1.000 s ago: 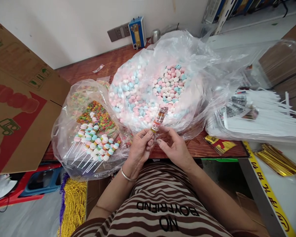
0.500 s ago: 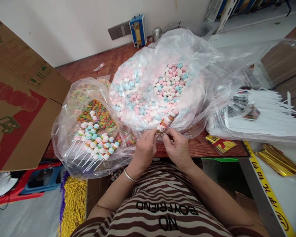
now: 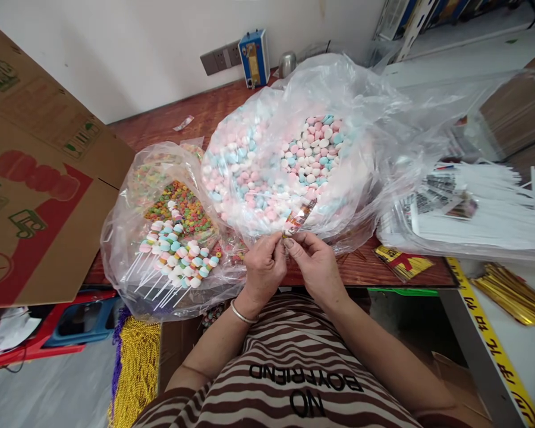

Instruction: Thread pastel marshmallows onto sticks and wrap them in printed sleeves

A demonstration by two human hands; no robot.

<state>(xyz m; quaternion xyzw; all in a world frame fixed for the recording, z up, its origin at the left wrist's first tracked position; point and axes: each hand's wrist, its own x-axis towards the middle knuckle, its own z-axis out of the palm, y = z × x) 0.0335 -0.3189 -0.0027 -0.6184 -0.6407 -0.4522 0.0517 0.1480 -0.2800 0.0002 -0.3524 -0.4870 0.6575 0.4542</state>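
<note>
Near the table's edge, both hands, left hand [image 3: 264,268] and right hand [image 3: 312,266], pinched a printed sleeve [image 3: 298,217]; a slack pinch could have dropped it.

Candy bags [image 3: 294,154] crowding desk [image 3: 196,116] front.

Bright, even light; soft shadows. Mild glare on clear plastic bag [image 3: 361,89] folds. Wide-angle bending at edges; cardboard box [image 3: 31,172] stretched. Centre sharp, corners slightly soft.

Pink, white and blue candies [image 3: 310,151]; brown-and-white striped shirt [image 3: 289,368]; gold twist ties [image 3: 510,291].
</note>
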